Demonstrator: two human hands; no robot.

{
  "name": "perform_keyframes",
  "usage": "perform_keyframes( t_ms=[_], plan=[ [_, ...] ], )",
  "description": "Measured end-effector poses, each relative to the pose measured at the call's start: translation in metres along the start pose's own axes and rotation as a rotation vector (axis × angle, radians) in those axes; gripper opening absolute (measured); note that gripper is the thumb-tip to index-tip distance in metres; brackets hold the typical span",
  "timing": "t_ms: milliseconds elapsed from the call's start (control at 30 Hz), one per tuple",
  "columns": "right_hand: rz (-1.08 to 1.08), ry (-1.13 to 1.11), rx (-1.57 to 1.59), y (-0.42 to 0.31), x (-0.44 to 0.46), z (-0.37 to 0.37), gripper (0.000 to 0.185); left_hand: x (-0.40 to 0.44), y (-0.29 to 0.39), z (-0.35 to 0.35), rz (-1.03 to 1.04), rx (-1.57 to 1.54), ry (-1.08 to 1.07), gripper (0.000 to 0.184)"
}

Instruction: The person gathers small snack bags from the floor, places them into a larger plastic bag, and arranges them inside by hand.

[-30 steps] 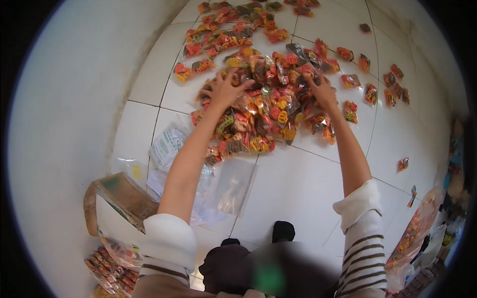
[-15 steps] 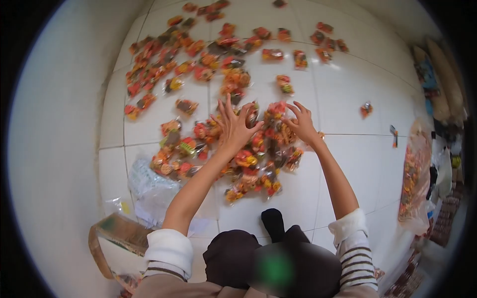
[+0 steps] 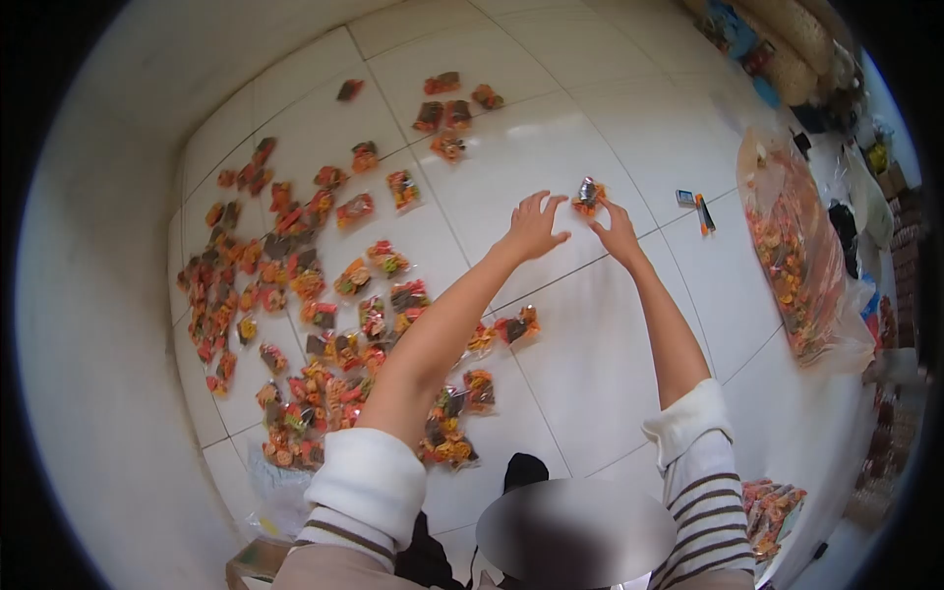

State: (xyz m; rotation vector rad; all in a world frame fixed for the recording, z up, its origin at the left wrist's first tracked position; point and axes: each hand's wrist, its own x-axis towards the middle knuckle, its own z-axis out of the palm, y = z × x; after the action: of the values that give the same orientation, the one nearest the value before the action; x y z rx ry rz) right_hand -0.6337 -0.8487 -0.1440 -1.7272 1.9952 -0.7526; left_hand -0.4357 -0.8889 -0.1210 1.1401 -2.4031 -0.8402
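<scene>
Most small clear-plastic packets of red-orange pieces point(image 3: 224, 280) lie clustered; strays remain. Left hand point(image 3: 534, 230) spread; right hand point(image 3: 619, 238) at lone packet point(image 3: 588, 195), pinch unclear.

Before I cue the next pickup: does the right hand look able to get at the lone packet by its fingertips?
Very likely yes: the right hand is at the edge of the lone packet, with nothing visible between them, and the left hand is beside it, not covering it.
</scene>
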Motion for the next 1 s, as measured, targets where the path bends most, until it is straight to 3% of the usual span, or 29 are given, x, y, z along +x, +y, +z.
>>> perform_keyframes(
  t_ms=[167, 233, 367, 467, 567, 633, 667, 733, 833, 933, 1000],
  plan=[
    [-0.139, 0.013, 0.002, 0.017, 0.029, 0.024, 0.065, 0.053, 0.001, 0.039, -0.068, 0.019, -0.161, 0.063],
    [-0.136, 0.028, -0.246, 0.014, 0.020, 0.041, 0.068, 0.047, -0.004, 0.043, -0.059, 0.074, -0.244, 0.061],
    [-0.249, 0.144, -0.135, -0.030, -0.011, 0.087, 0.068, -0.017, -0.033, 0.030, 0.005, 0.253, -0.087, 0.060],
    [-0.335, 0.120, 0.011, -0.089, -0.036, 0.125, 0.065, -0.081, -0.066, -0.004, -0.021, 0.289, -0.014, 0.059],
    [-0.426, -0.013, 0.068, -0.139, -0.047, 0.157, 0.058, -0.142, -0.104, -0.062, -0.084, 0.211, -0.014, 0.057],
    [-0.372, -0.159, 0.000, -0.171, -0.042, 0.164, 0.050, -0.185, -0.130, -0.111, -0.128, 0.143, 0.004, 0.056],
    [-0.321, -0.024, 0.068, -0.189, -0.030, 0.166, 0.038, -0.204, -0.142, -0.136, -0.173, 0.203, 0.119, 0.056],
    [-0.395, 0.085, 0.200, -0.202, 0.009, 0.188, 0.049, -0.239, -0.165, -0.177, -0.244, 0.274, 0.253, 0.057],
    [-0.349, -0.028, 0.141, -0.231, 0.061, 0.202, 0.057, -0.264, -0.203, -0.220, -0.439, 0.423, 0.512, 0.059],
    [-0.176, -0.370, -0.072, -0.249, 0.077, 0.222, 0.066, -0.277, -0.253, -0.219, -0.802, 0.313, 0.364, 0.077],
    [-0.257, -0.422, -0.107, -0.256, 0.053, 0.245, 0.065, -0.286, -0.266, -0.190, -0.753, 0.202, 0.339, 0.077]
  ],
)
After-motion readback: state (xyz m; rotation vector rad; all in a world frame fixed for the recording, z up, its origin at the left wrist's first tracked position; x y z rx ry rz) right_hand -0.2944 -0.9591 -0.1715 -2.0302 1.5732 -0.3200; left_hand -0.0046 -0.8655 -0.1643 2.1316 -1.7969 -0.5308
